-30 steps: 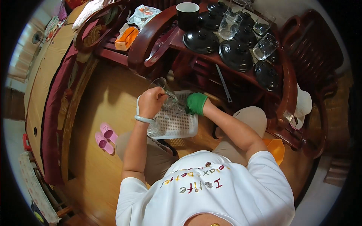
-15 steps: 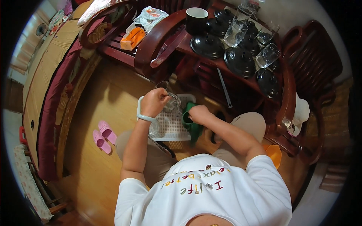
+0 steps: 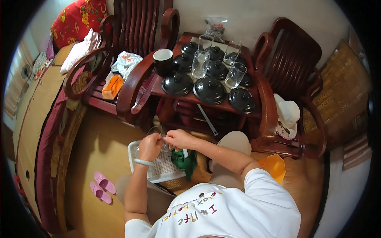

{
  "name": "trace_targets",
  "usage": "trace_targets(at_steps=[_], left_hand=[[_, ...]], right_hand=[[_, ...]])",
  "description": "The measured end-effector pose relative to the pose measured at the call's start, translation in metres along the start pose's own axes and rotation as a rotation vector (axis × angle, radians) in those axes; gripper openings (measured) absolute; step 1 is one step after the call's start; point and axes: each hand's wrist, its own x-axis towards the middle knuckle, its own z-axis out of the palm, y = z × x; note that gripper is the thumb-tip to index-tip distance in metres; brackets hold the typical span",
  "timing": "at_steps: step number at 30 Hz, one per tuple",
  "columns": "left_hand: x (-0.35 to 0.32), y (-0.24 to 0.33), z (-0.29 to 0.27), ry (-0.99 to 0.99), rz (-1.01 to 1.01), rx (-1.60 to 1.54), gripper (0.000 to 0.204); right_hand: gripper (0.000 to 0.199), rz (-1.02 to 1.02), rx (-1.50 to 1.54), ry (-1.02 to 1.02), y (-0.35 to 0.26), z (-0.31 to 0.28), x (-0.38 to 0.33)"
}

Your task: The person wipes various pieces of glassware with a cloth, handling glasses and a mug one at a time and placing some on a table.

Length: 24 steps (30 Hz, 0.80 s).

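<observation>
Over a white plastic basket (image 3: 163,173), my left hand (image 3: 150,146) is closed around a clear drinking glass (image 3: 155,129), whose rim shows beyond the knuckles. My right hand (image 3: 179,139) meets it from the right, fingers curled and pinching at the glass close to the left fingertips. The exact point of that grip is partly hidden. A dark green cloth (image 3: 185,162) hangs on the basket's right side, below my right hand and free of it. Other clear glassware lies in the basket, partly hidden by my left hand.
Ahead, a dark red wooden table (image 3: 156,85) bears several black lids (image 3: 209,90), clear glasses (image 3: 200,63) and a black mug (image 3: 163,63). An orange container (image 3: 273,168) stands right of my knee. Pink slippers (image 3: 102,187) lie on the floor at left.
My right hand has let go of the green cloth and moved left to the glass. The cloth now hangs on the basket. My view has turned up and to the right.
</observation>
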Motion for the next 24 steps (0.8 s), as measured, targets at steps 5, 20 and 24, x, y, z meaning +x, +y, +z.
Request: trace_targets(at_steps=[5,20,24], left_hand=[[-0.002,0.025,-0.009,0.01,0.104,0.087,0.01],[0.004,0.01,-0.028,0.488,0.074,-0.707,0.011],[0.006,0.015,-0.019,0.397,0.09,-0.691,0.013]], right_hand=[[0.033,0.151,0.157,-0.131,0.004,-0.013,-0.009],[0.024,-0.313,0.552,0.314,-0.106,-0.163,-0.18],[0.025,-0.589,0.567,0.606,-0.126,-0.21,-0.212]])
